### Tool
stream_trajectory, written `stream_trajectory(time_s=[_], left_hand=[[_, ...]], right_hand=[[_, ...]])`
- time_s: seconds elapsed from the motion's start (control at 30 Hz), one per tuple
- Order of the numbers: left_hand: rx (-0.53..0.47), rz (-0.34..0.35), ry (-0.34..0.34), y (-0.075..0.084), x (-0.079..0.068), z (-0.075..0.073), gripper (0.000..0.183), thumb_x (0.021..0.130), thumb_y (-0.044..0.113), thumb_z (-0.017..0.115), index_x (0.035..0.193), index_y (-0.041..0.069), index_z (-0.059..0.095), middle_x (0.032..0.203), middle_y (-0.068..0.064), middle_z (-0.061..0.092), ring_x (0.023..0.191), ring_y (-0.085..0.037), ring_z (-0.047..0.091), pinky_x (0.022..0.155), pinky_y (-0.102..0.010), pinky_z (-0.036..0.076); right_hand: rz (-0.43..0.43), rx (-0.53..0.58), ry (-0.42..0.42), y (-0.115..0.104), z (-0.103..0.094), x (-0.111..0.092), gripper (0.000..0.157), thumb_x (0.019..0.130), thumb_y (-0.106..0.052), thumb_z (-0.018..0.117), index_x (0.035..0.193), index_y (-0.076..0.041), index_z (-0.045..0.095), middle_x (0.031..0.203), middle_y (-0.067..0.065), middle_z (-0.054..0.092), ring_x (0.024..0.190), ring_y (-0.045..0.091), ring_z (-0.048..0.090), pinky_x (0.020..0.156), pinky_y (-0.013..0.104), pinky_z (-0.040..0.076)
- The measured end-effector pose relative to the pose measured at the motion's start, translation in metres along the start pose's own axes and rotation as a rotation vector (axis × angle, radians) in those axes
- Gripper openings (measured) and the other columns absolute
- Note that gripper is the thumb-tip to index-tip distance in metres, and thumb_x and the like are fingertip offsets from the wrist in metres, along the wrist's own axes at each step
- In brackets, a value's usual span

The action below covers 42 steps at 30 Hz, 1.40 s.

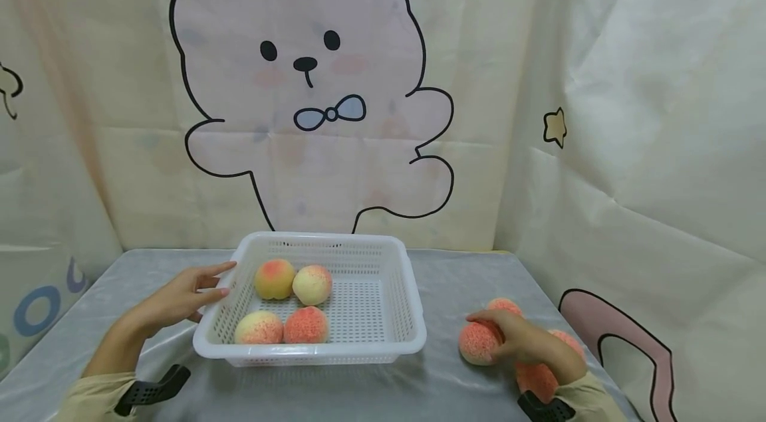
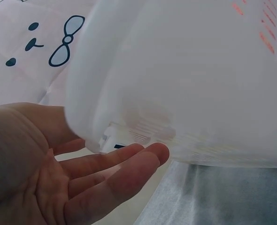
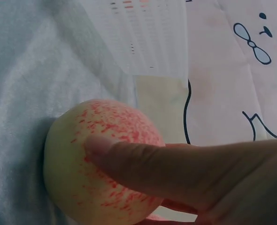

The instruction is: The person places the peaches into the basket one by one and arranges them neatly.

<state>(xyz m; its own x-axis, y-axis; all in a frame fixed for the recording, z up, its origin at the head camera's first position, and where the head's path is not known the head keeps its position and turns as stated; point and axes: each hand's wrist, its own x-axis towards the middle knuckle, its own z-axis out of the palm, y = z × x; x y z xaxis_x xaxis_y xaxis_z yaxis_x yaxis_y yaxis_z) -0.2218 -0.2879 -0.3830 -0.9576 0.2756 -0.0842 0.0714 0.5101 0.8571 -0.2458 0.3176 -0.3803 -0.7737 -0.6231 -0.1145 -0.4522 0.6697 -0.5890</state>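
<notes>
Four peaches [image 1: 306,325] lay in one white basket [image 1: 383,349] beside the left hand [image 1: 179,294], its fingers loosely spread at the rim. The right hand [image 1: 519,337] pinched a fifth peach [image 1: 475,345] on the worktop [image 1: 443,375]; three others [image 1: 506,304] lay around that hand.

Wearing plain beige sleeves [image 1: 94,399] down to the wrists, slightly creased. Also wearing left black wrist unit [image 1: 152,391] and right black wrist unit [image 1: 544,409], angular, dotted with small perforations.
</notes>
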Motion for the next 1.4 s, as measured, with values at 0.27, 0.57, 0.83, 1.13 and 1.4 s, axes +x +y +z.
stream_trajectory(time_s=[0.27, 0.57, 0.83, 1.13, 1.4], left_hand=[[-0.016, 0.002, 0.003, -0.001, 0.000, 0.001, 0.075, 0.101, 0.023, 0.062, 0.158, -0.003, 0.022, 0.141, -0.038, 0.051, 0.104, -0.027, 0.068, 0.072, -0.041, 0.062], [-0.022, -0.001, 0.002, -0.001, 0.001, 0.002, 0.075, 0.101, 0.024, 0.062, 0.158, -0.003, 0.022, 0.141, -0.038, 0.051, 0.103, -0.027, 0.068, 0.072, -0.043, 0.062], [-0.011, -0.007, 0.011, 0.002, 0.001, 0.001, 0.076, 0.101, 0.025, 0.063, 0.159, -0.002, 0.022, 0.140, -0.038, 0.052, 0.101, -0.026, 0.068, 0.072, -0.043, 0.062], [-0.008, -0.008, 0.001, 0.001, 0.001, 0.001, 0.076, 0.101, 0.025, 0.062, 0.159, -0.001, 0.022, 0.142, -0.037, 0.051, 0.102, -0.026, 0.068, 0.072, -0.041, 0.062], [-0.013, -0.012, 0.005, 0.001, 0.001, 0.001, 0.075, 0.101, 0.024, 0.062, 0.159, -0.001, 0.021, 0.141, -0.038, 0.050, 0.101, -0.026, 0.068, 0.072, -0.041, 0.062]], right_hand=[[-0.029, -0.059, 0.051, 0.000, -0.001, 0.008, 0.065, 0.072, -0.003, 0.080, 0.134, 0.002, 0.060, 0.134, 0.021, 0.063, 0.121, 0.016, 0.057, 0.089, 0.018, 0.047], [-0.009, 0.136, 0.059, 0.006, -0.004, 0.021, 0.067, 0.082, -0.011, 0.082, 0.142, 0.001, 0.054, 0.144, 0.034, 0.049, 0.112, 0.034, 0.064, 0.078, 0.023, 0.054], [-0.103, 0.174, 0.101, 0.004, -0.010, 0.032, 0.067, 0.086, -0.018, 0.081, 0.142, 0.003, 0.052, 0.142, 0.033, 0.051, 0.110, 0.015, 0.061, 0.081, 0.026, 0.055], [-0.102, 0.200, 0.151, -0.001, -0.016, 0.040, 0.065, 0.089, -0.018, 0.079, 0.145, 0.000, 0.050, 0.143, 0.030, 0.053, 0.107, 0.021, 0.062, 0.080, 0.027, 0.056], [-0.093, 0.248, 0.205, -0.013, -0.024, 0.050, 0.067, 0.089, -0.016, 0.078, 0.147, -0.003, 0.048, 0.137, 0.026, 0.058, 0.100, 0.017, 0.064, 0.078, 0.027, 0.057]])
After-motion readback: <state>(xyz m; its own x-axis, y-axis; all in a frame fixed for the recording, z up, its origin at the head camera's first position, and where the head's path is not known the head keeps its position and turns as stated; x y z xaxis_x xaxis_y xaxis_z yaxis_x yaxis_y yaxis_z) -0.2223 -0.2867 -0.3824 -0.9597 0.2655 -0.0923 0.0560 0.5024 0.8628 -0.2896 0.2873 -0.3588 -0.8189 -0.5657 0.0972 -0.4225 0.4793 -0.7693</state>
